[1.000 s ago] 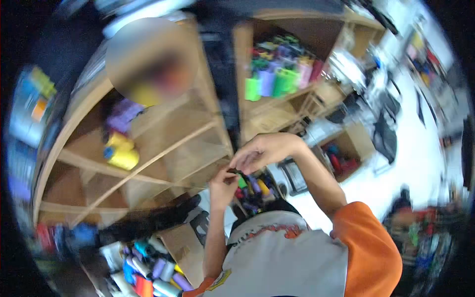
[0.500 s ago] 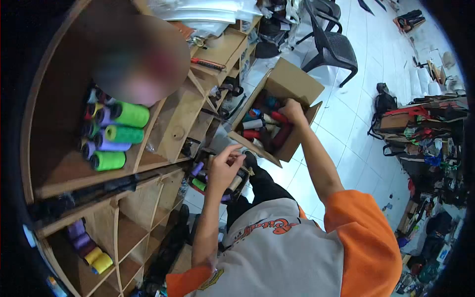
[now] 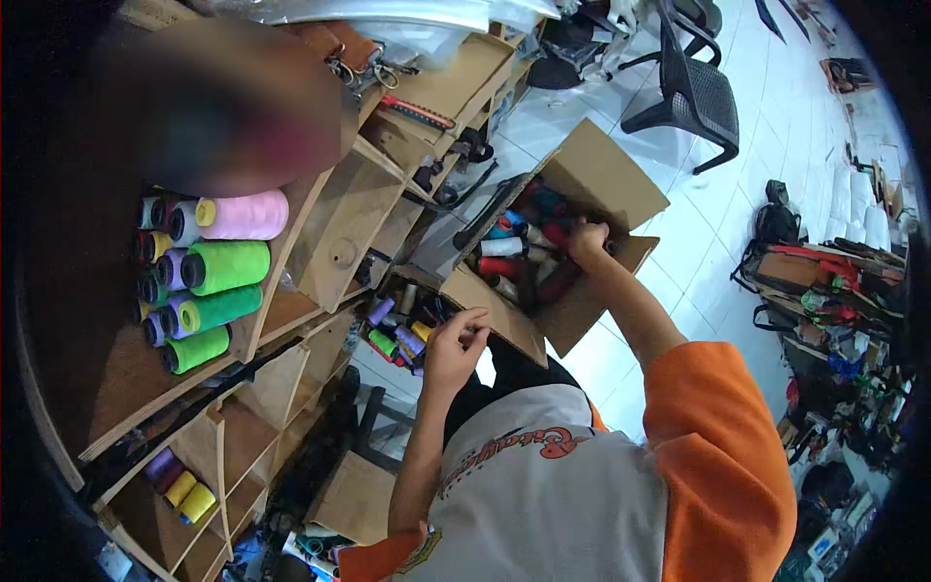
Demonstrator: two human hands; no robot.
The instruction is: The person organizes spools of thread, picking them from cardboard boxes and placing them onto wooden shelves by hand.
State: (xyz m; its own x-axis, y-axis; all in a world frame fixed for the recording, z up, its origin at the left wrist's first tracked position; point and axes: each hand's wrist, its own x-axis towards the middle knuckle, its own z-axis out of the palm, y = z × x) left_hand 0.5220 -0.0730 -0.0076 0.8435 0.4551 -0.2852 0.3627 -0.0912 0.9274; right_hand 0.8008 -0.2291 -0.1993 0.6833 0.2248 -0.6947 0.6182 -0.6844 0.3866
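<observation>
My right hand [image 3: 590,242] reaches into an open cardboard box [image 3: 606,179] of thread spools, its fingers closed around a dark red spool [image 3: 559,234] or pressed against it; the fingertips are partly hidden. A white spool [image 3: 501,247] and a red spool [image 3: 499,267] lie to its left in the box. My left hand [image 3: 460,341] hovers at the box's near flap, thumb and fingers bent together, and whether anything small is between them is too fine to see. Below and left of it stands a crate of colourful spools [image 3: 382,342].
Wooden shelves [image 3: 291,383] on the left hold green, pink, purple and yellow spools. A red-handled cutter [image 3: 417,113] lies on a ledge. A black chair [image 3: 693,102] stands beyond the box. Bags and materials [image 3: 824,281] are piled at the right. Another box [image 3: 354,500] is low left.
The view has shifted, so the shelf spools show more fully. Since the first frame, my right hand has left my left hand and reached into the cardboard box. My left hand's fingers have drawn closer together.
</observation>
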